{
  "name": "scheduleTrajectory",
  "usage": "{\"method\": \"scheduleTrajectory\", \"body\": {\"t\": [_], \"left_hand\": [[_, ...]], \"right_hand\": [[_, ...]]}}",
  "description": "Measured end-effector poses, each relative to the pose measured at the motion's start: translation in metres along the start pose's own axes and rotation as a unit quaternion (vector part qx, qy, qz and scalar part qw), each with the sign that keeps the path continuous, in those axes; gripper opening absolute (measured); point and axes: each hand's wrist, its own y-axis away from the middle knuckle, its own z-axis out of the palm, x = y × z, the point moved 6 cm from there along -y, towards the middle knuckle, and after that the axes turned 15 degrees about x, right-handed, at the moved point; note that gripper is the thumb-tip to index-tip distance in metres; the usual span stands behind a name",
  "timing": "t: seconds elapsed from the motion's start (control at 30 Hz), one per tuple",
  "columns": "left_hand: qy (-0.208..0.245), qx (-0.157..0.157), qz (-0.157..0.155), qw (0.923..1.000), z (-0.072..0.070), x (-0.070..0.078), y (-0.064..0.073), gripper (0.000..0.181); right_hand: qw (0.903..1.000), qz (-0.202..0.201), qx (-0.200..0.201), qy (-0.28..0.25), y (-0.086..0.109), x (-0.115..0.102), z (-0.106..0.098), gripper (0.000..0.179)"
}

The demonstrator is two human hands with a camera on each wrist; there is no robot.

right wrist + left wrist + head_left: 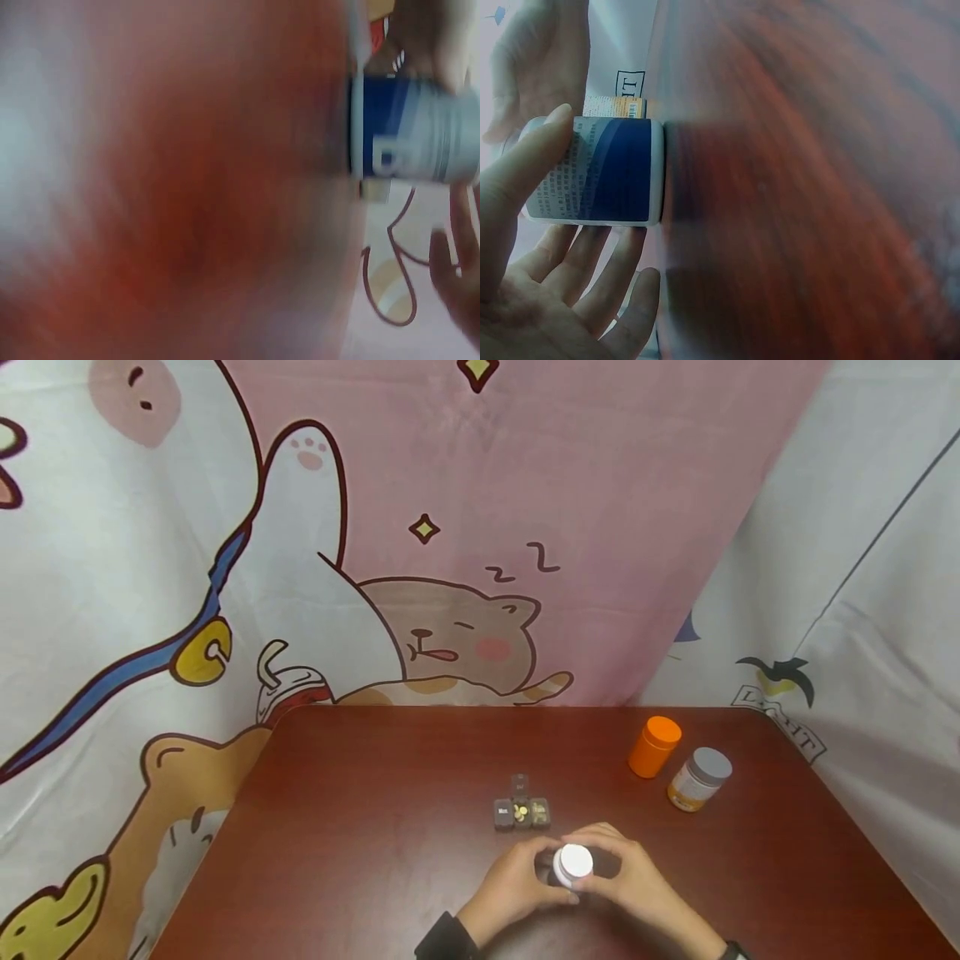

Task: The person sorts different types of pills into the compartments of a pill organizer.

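A small white pill bottle (573, 864) with a blue and white label stands upright on the table between the two hands. My left hand (517, 878) grips its body, the thumb (544, 146) lying across the label and the fingers on the opposite side. From the other side, my right hand (628, 875) pinches the white cap (577, 861) between thumb and fingers. Just beyond the hands lies a small grey pill organizer (504, 814). Its middle lid (520, 786) is flipped up, and yellowish tablets (521, 813) show in that compartment.
Toward the back right of the dark red wooden table (360, 827) stand an orange bottle (655, 747) and a white jar with a grey lid (700, 779). A cartoon-printed cloth (630, 485) hangs behind the table and along its sides.
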Motion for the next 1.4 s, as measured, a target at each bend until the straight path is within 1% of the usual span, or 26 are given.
{"method": "scheduleTrajectory", "body": {"t": [0.1, 0.2, 0.3, 0.37, 0.43, 0.5, 0.8, 0.97, 1.1, 1.2, 1.3, 1.4], "left_hand": [[-0.001, 0.001, -0.002, 1.0, 0.0, 0.0, 0.0, 0.063], [-0.009, 0.008, 0.003, 0.9999, 0.0, 0.001, 0.0, 0.061], [-0.016, 0.019, 0.008, 0.9997, 0.0, 0.002, 0.0, 0.059], [-0.024, 0.025, 0.013, 0.9993, 0.0, 0.003, 0.0, 0.059], [-0.028, 0.028, 0.014, 0.9991, 0.0, 0.003, 0.001, 0.059], [-0.034, 0.028, 0.015, 0.9989, -0.001, 0.003, 0.001, 0.059], [-0.056, 0.013, 0.026, 0.998, 0.0, 0.005, 0.001, 0.063], [-0.054, 0.008, 0.013, 0.9984, -0.001, 0.004, 0.003, 0.067], [-0.036, 0.009, -0.006, 0.9993, -0.006, 0.002, 0.003, 0.067], [-0.03, 0.01, -0.015, 0.9994, -0.009, 0.0, 0.003, 0.064], [-0.031, 0.01, -0.019, 0.9993, -0.013, -0.001, 0.005, 0.061], [-0.028, 0.014, -0.024, 0.9992, -0.019, -0.003, 0.007, 0.057]], "right_hand": [[0.9976, 0.003, 0.062, 0.031, 0.005, -0.01, 0.0, 0.048], [0.9922, 0.0, 0.105, 0.067, 0.008, -0.019, 0.001, 0.049], [0.987, 0.009, 0.129, 0.096, 0.009, -0.026, 0.002, 0.048], [0.9843, 0.023, 0.137, 0.108, 0.009, -0.028, 0.002, 0.047], [0.9827, 0.035, 0.14, 0.116, 0.01, -0.028, 0.003, 0.047], [0.9819, 0.038, 0.141, 0.12, 0.01, -0.029, 0.003, 0.047], [0.981, 0.015, 0.133, 0.14, 0.007, -0.029, 0.002, 0.049], [0.9783, 0.024, 0.13, 0.16, 0.0, -0.027, -0.001, 0.048], [0.975, 0.033, 0.129, 0.178, -0.015, -0.022, -0.01, 0.047], [0.9732, 0.043, 0.126, 0.188, -0.032, -0.013, -0.02, 0.045], [0.9718, 0.06, 0.119, 0.194, -0.052, 0.002, -0.029, 0.043], [0.9712, 0.088, 0.115, 0.19, -0.072, 0.023, -0.034, 0.042]]}}
